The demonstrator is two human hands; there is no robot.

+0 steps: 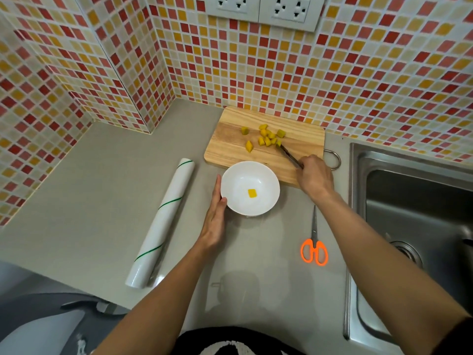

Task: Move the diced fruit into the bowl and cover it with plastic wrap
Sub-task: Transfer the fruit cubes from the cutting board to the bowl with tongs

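Steadying hand: the left hand lies flat and open on the counter, its fingers stretched along the left side of the bowl and touching the rim.
Working hand: the right hand is closed around a dark slim utensil; whether it is a knife or tongs is unclear.
Utensil tip: it reaches the right end of the fruit cluster on the board.
Diced fruit: most yellow cubes sit in a loose group at the middle of the wooden cutting board, with one cube apart on the left and one nearer the bowl.
Bowl: white, on the counter just near of the board, overlapping its near edge in view; a single cube lies at its bottom.
Plastic wrap: the roll lies on the counter to the left of the bowl, apart from the left hand.
Scissors: an orange-handled pair lies right of the bowl, under the right forearm, closed.
Sink: a steel basin at far right.
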